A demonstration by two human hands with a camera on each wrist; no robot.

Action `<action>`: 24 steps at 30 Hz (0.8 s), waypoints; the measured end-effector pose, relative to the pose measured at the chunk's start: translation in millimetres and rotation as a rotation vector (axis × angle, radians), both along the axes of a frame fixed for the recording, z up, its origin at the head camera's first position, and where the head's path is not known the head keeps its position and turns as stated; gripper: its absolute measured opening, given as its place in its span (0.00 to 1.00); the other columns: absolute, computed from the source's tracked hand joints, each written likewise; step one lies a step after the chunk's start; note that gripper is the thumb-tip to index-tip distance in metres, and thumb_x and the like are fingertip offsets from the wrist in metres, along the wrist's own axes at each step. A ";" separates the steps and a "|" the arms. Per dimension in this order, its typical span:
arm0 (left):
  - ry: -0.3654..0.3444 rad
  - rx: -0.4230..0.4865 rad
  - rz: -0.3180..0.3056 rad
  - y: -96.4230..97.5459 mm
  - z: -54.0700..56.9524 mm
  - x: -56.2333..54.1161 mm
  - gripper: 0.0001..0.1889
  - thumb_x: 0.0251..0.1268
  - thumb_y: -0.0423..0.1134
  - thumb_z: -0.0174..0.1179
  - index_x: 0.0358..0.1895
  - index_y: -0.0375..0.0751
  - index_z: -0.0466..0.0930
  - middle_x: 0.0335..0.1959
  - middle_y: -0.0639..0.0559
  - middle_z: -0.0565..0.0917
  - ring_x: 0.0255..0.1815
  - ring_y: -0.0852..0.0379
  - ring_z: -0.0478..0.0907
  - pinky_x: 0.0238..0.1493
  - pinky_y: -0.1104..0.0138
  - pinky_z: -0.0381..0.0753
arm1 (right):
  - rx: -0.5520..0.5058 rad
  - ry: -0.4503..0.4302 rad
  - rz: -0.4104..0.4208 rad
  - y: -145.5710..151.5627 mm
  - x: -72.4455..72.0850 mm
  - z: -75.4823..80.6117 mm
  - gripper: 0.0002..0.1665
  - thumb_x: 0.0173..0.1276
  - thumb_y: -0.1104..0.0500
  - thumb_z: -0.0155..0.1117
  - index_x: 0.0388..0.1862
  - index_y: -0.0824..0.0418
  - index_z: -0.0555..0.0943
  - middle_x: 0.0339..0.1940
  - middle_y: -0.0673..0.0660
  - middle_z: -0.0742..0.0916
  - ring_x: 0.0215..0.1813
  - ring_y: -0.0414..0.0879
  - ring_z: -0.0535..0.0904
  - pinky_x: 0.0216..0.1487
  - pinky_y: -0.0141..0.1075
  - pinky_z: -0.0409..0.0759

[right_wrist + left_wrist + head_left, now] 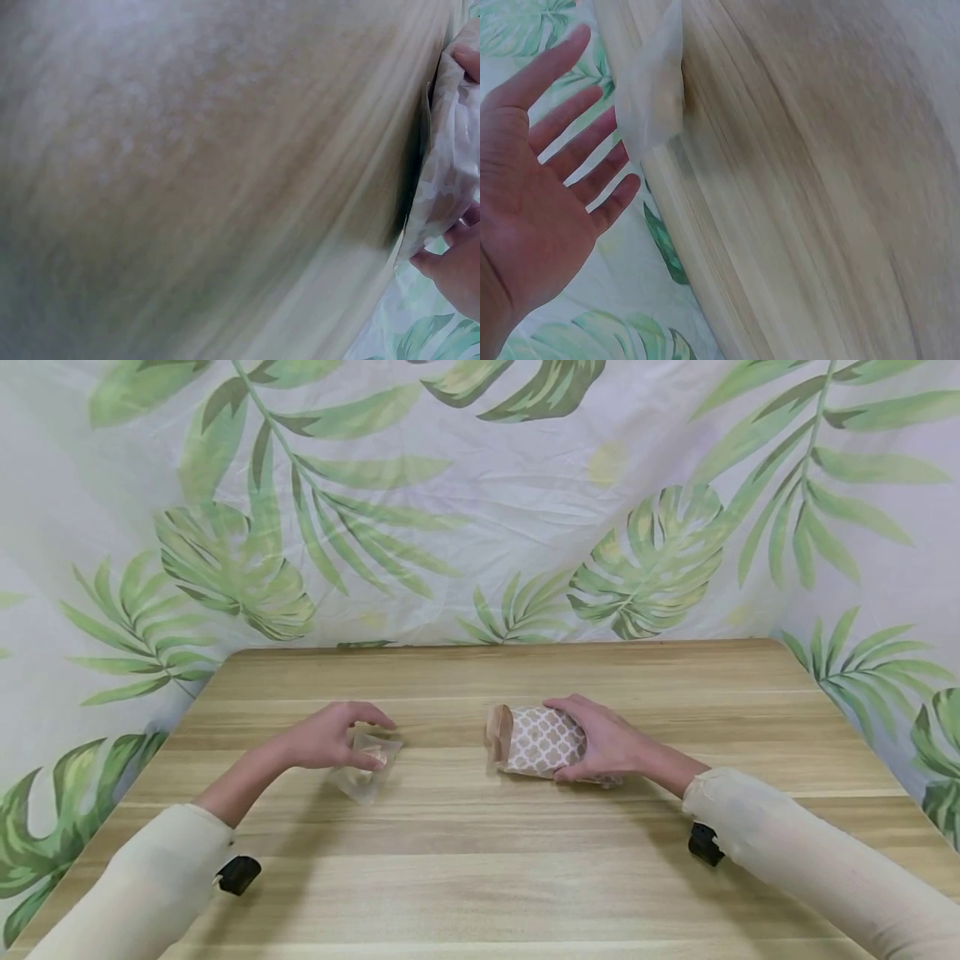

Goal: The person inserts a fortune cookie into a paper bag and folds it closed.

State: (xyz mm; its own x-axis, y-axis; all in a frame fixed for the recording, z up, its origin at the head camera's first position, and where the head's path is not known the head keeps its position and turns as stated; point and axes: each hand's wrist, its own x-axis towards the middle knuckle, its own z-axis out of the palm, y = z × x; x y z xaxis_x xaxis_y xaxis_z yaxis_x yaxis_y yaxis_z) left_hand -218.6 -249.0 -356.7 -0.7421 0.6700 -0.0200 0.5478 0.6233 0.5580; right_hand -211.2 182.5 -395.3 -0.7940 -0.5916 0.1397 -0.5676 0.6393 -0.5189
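Observation:
My left hand (333, 739), fingers apart and thumb spread, hovers around a small translucent packet (365, 789) on the left half of the table. In the left wrist view the palm faces the camera, and the packet (654, 97) stands out past the fingertips. To the right, a brown paper bag (542, 741) with a white lattice pattern lies on its side, its folded brown end pointing left. My right hand (603, 742) grips the bag's right end between thumb and fingers. In the right wrist view, the bag (446, 165) shows only at the right edge, with fingertips on it.
Both things lie on a wood-grain table (465, 885) with rounded far corners. A leaf-print cloth (525, 527) hangs behind it and down both sides. Small black devices (238, 875) show below each cream sleeve (810, 860).

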 end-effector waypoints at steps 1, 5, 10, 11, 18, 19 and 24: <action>-0.008 -0.008 -0.006 -2.1 -0.5 0.0 0.29 0.57 0.43 0.79 0.58 0.29 0.83 0.57 0.39 0.85 0.63 0.35 0.78 0.61 0.37 0.74 | 0.001 -0.001 -0.001 0.0 0.1 -0.1 0.64 0.41 0.46 0.87 0.76 0.66 0.68 0.58 0.62 0.81 0.57 0.57 0.80 0.62 0.57 0.79; -0.031 -0.013 -0.010 -7.8 -2.9 0.0 0.32 0.54 0.42 0.80 0.59 0.28 0.82 0.58 0.39 0.85 0.60 0.36 0.79 0.58 0.40 0.77 | 0.003 0.002 -0.002 -0.1 0.4 -0.4 0.64 0.41 0.46 0.87 0.76 0.66 0.68 0.58 0.62 0.81 0.58 0.58 0.80 0.62 0.57 0.79; -0.011 -0.023 0.033 -10.6 -5.6 -0.3 0.30 0.54 0.39 0.80 0.57 0.26 0.82 0.54 0.38 0.86 0.54 0.40 0.80 0.48 0.50 0.80 | 0.004 0.013 0.001 -0.5 0.0 -0.9 0.64 0.41 0.45 0.87 0.76 0.67 0.68 0.59 0.62 0.81 0.58 0.58 0.80 0.62 0.57 0.79; -0.001 -0.028 0.045 -10.6 -6.3 -0.8 0.29 0.54 0.38 0.80 0.57 0.26 0.82 0.53 0.38 0.86 0.53 0.40 0.80 0.47 0.51 0.81 | 0.004 0.015 0.002 -0.6 0.0 -1.0 0.64 0.41 0.46 0.87 0.76 0.67 0.69 0.59 0.62 0.81 0.58 0.58 0.80 0.62 0.57 0.79; 0.062 -0.080 0.128 -10.9 -10.2 -3.6 0.26 0.57 0.38 0.78 0.55 0.27 0.84 0.51 0.39 0.87 0.52 0.42 0.82 0.52 0.48 0.81 | 0.000 0.014 0.000 -0.6 -0.2 -1.4 0.64 0.41 0.46 0.87 0.76 0.67 0.69 0.59 0.62 0.82 0.59 0.58 0.80 0.62 0.57 0.79; 0.064 -0.081 0.137 -10.9 -10.9 -3.9 0.25 0.57 0.39 0.78 0.55 0.27 0.84 0.51 0.39 0.87 0.52 0.42 0.82 0.53 0.47 0.81 | -0.001 0.013 0.000 -0.5 -0.2 -1.4 0.64 0.41 0.46 0.87 0.76 0.66 0.69 0.59 0.62 0.82 0.59 0.58 0.80 0.63 0.57 0.78; 0.061 -0.090 0.173 -10.1 -13.6 -4.1 0.26 0.63 0.43 0.75 0.56 0.26 0.83 0.53 0.36 0.86 0.55 0.37 0.81 0.54 0.44 0.80 | -0.003 0.009 -0.002 -0.2 -0.1 -1.4 0.64 0.41 0.46 0.87 0.76 0.67 0.69 0.59 0.62 0.81 0.59 0.58 0.80 0.62 0.57 0.79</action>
